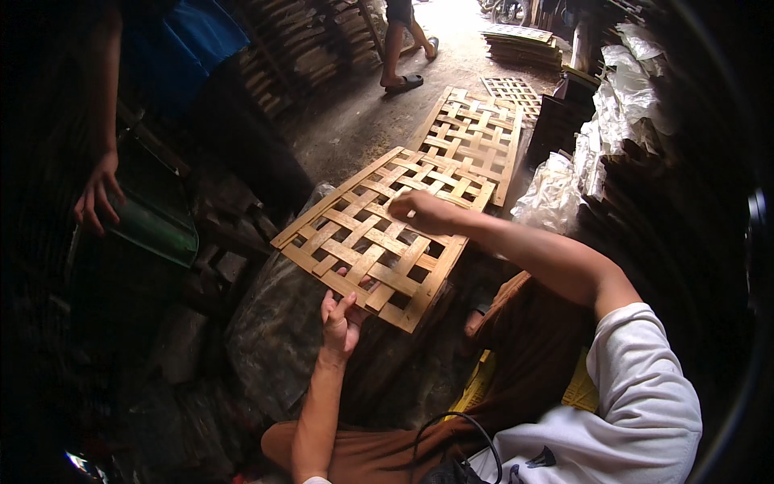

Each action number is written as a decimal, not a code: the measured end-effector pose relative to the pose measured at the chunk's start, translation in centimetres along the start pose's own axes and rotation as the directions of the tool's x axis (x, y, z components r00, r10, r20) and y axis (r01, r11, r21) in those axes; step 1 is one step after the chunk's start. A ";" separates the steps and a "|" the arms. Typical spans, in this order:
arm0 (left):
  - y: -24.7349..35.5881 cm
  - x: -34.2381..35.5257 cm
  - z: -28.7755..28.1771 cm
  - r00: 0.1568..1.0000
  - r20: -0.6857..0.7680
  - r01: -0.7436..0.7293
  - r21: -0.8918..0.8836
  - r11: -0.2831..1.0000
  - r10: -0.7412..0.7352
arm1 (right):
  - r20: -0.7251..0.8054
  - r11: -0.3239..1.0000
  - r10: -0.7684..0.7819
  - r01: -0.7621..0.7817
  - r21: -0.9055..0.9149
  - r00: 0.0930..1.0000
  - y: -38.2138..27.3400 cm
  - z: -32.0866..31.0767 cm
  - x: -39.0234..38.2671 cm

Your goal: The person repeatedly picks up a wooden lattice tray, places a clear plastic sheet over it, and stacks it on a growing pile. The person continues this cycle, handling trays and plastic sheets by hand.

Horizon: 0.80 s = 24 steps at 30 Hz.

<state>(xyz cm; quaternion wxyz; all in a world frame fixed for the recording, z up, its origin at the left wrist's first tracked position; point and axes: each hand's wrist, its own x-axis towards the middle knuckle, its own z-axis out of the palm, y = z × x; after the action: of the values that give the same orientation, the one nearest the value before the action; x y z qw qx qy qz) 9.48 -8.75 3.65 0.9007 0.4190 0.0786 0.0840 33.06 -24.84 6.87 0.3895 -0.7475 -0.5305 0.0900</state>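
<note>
A woven lattice panel of pale wooden or bamboo strips lies tilted in front of me, with a straight frame strip along its edges. My left hand grips its near edge, thumb outside and fingertips showing through the gaps from beneath. Over the panel's middle, my right hand is curled closed, knuckles up; whatever its fingers may hold is hidden. Past the far edge lies a second lattice panel, partly covered by the first.
Another person's hand hangs at the left beside a green curved sheet. A walking person's leg shows at the back. A smaller lattice and a stack of flat panels lie beyond. Crumpled clear plastic lines the right.
</note>
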 end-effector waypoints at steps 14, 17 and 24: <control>8.0 -10.9 0.3 0.936 -0.201 -0.280 0.068 0.958 0.288 | -0.395 0.689 0.677 -0.723 0.046 0.621 10.9 -7.7 -5.9; 8.4 -12.4 -1.3 0.943 -0.188 -0.274 0.033 0.961 0.275 | -0.334 0.821 0.493 -0.557 -0.127 0.803 17.6 -8.9 -7.5; 8.5 -15.9 -2.6 0.933 -0.203 -0.287 0.081 0.954 0.298 | 0.084 0.809 0.518 -0.520 0.274 0.851 13.8 -7.0 -3.4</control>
<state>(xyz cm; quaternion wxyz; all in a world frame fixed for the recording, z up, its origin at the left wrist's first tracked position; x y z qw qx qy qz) -7.26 -4.94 9.65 0.8538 0.4369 0.1132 0.2594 45.44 -33.02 1.37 0.4527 -0.7991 -0.2886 0.2705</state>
